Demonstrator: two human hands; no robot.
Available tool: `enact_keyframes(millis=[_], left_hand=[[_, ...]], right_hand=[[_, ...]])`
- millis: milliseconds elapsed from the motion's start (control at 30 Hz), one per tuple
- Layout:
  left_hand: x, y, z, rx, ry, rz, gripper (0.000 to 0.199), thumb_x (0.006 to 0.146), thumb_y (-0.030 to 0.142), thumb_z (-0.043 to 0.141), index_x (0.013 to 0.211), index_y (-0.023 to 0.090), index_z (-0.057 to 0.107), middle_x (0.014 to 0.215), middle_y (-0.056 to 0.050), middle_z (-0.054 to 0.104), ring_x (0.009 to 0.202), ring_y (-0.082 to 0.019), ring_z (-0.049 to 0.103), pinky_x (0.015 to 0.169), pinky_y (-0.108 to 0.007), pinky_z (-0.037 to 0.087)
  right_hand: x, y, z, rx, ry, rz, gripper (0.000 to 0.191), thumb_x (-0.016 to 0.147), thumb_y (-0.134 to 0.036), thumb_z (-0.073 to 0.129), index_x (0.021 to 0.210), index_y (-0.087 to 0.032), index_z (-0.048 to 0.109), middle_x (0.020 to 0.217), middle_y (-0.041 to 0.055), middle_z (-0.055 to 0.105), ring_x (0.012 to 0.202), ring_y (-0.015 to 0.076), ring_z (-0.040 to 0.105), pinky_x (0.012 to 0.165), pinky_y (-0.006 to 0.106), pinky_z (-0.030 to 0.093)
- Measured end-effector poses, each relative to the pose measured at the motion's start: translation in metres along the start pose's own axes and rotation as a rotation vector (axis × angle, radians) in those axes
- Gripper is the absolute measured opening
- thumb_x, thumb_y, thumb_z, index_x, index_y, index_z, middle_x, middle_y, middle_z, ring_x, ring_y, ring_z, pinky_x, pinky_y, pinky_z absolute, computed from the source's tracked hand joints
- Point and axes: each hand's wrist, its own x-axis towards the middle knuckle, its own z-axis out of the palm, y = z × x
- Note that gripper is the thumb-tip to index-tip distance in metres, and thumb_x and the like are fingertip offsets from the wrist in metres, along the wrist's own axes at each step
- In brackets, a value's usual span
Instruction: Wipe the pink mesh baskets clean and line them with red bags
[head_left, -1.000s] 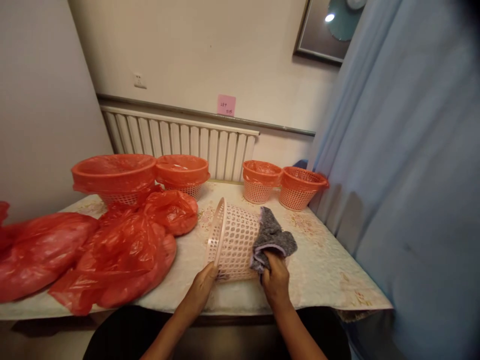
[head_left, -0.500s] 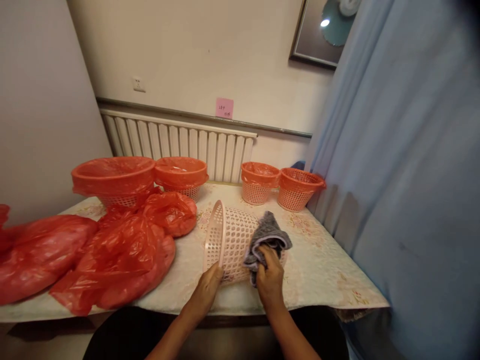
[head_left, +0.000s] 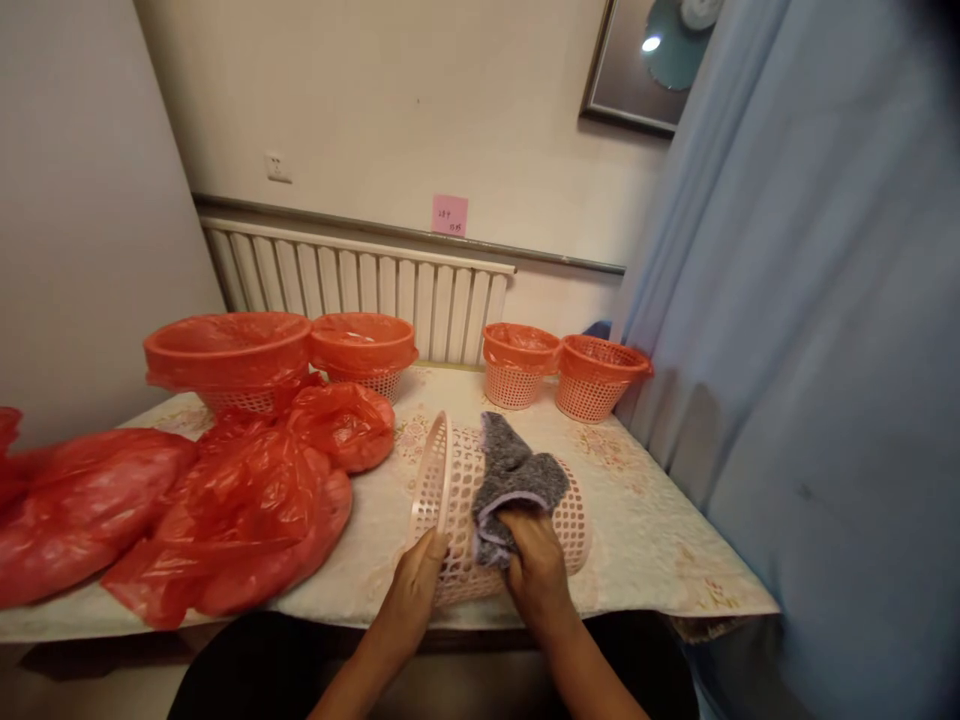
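The pale basket point(head_left: 461, 510) lies on its side near the front edge of the tabletop point(head_left: 667, 545), its mouth turned to the person's left and its base to the right. The left hand point(head_left: 411, 590) has its fingers closed on the lower part of the rim, with the thumb on the outer side; the fingertips beneath are hidden. The right hand point(head_left: 541, 575) has its fingers bunched into the grey cloth point(head_left: 514, 475), which lies against the perforated wall, though how tightly they pinch it I cannot tell. The likeliest trouble is rolling: the wall is round and seems to be held only at the mouth end, so a hard push from the cloth could swing the base round or twist the rim out of the left grip. With the front edge this close, a pull toward the body might tip the basket off. The cloth could also snag, as its loose folds lie over many small holes, and a tug might drag the basket along. A wide swing left could knock the loose red bag point(head_left: 277, 520), and a push away from the body could nudge the small lined basket point(head_left: 517, 380) standing behind, which touches the neighbouring lined basket point(head_left: 592, 395).
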Motion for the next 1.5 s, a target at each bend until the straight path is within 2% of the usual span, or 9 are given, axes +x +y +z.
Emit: enact_keyframes(millis=[200, 333, 433, 533, 733, 833, 1033, 1300, 1500], left_hand=[[0.006, -0.001, 0.000, -0.051, 0.025, -0.022, 0.049, 0.088, 0.061, 0.035, 0.075, 0.019, 0.055, 0.072, -0.003, 0.061, 0.073, -0.021, 0.056, 0.072, -0.030, 0.046], [0.012, 0.003, 0.002, -0.150, 0.016, -0.080, 0.051, 0.083, 0.067, 0.039, 0.073, 0.019, 0.053, 0.070, -0.001, 0.058, 0.068, -0.020, 0.057, 0.067, -0.031, 0.049], [0.014, 0.006, 0.002, -0.169, 0.020, -0.094, 0.052, 0.082, 0.068, 0.040, 0.073, 0.019, 0.053, 0.069, -0.001, 0.057, 0.067, -0.020, 0.057, 0.067, -0.031, 0.050], [0.016, 0.005, 0.001, -0.093, 0.032, -0.053, 0.050, 0.085, 0.064, 0.036, 0.073, 0.019, 0.054, 0.070, -0.002, 0.059, 0.071, -0.021, 0.057, 0.070, -0.032, 0.049], [0.022, -0.001, -0.004, 0.000, 0.076, 0.029, 0.046, 0.087, 0.055, 0.036, 0.081, 0.018, 0.062, 0.082, -0.006, 0.068, 0.085, -0.024, 0.060, 0.086, -0.036, 0.047], [0.025, -0.002, -0.008, 0.025, 0.134, 0.070, 0.039, 0.082, 0.050, 0.042, 0.082, 0.019, 0.065, 0.089, -0.008, 0.070, 0.096, -0.026, 0.060, 0.095, -0.038, 0.045], [0.025, -0.007, -0.007, 0.020, 0.095, 0.078, 0.046, 0.087, 0.048, 0.035, 0.100, 0.016, 0.066, 0.106, -0.009, 0.070, 0.102, -0.027, 0.059, 0.101, -0.041, 0.041], [0.006, -0.035, -0.007, 0.030, -0.027, 0.066, 0.049, 0.094, 0.049, 0.034, 0.118, 0.014, 0.060, 0.121, -0.010, 0.065, 0.122, -0.027, 0.050, 0.107, -0.039, 0.035], [0.008, -0.031, -0.008, -0.018, -0.035, 0.040, 0.049, 0.094, 0.050, 0.034, 0.121, 0.017, 0.059, 0.127, -0.006, 0.062, 0.122, -0.024, 0.052, 0.109, -0.036, 0.033]], right_hand=[[-0.036, 0.070, -0.018, -0.159, 0.198, 0.165, 0.049, 0.069, -0.003, 0.038, 0.111, -0.017, 0.059, 0.111, 0.0102, 0.063, 0.108, 0.0242, 0.056, 0.093, 0.047, 0.045], [-0.038, 0.084, -0.027, -0.194, 0.274, 0.337, 0.043, 0.072, -0.006, 0.038, 0.108, -0.015, 0.060, 0.110, 0.0116, 0.063, 0.107, 0.0245, 0.056, 0.094, 0.048, 0.044], [-0.029, 0.073, -0.022, -0.199, 0.310, 0.391, 0.039, 0.075, -0.008, 0.040, 0.106, -0.015, 0.062, 0.109, 0.0118, 0.064, 0.107, 0.0245, 0.055, 0.095, 0.048, 0.043], [-0.016, 0.048, -0.008, -0.160, 0.302, 0.347, 0.040, 0.075, -0.007, 0.039, 0.106, -0.016, 0.062, 0.108, 0.0111, 0.064, 0.108, 0.0240, 0.054, 0.096, 0.048, 0.042], [0.008, -0.025, 0.026, 0.013, 0.129, 0.012, 0.055, 0.067, -0.003, 0.036, 0.116, -0.018, 0.057, 0.112, 0.0090, 0.063, 0.109, 0.0233, 0.054, 0.094, 0.046, 0.043], [0.016, -0.047, 0.033, 0.099, 0.055, -0.053, 0.055, 0.066, -0.004, 0.036, 0.115, -0.017, 0.056, 0.111, 0.0093, 0.063, 0.103, 0.0227, 0.056, 0.088, 0.043, 0.045], [0.016, -0.038, 0.030, 0.079, 0.010, -0.055, 0.052, 0.064, -0.003, 0.036, 0.109, -0.018, 0.059, 0.097, 0.0079, 0.065, 0.093, 0.0231, 0.056, 0.081, 0.039, 0.046], [0.021, -0.030, 0.026, 0.047, 0.034, -0.028, 0.054, 0.067, -0.001, 0.036, 0.112, -0.018, 0.060, 0.098, 0.0078, 0.064, 0.094, 0.0224, 0.055, 0.083, 0.038, 0.046], [0.015, -0.006, 0.026, -0.040, 0.051, 0.049, 0.053, 0.067, 0.001, 0.036, 0.110, -0.018, 0.061, 0.100, 0.0085, 0.064, 0.096, 0.0236, 0.054, 0.084, 0.038, 0.045]])
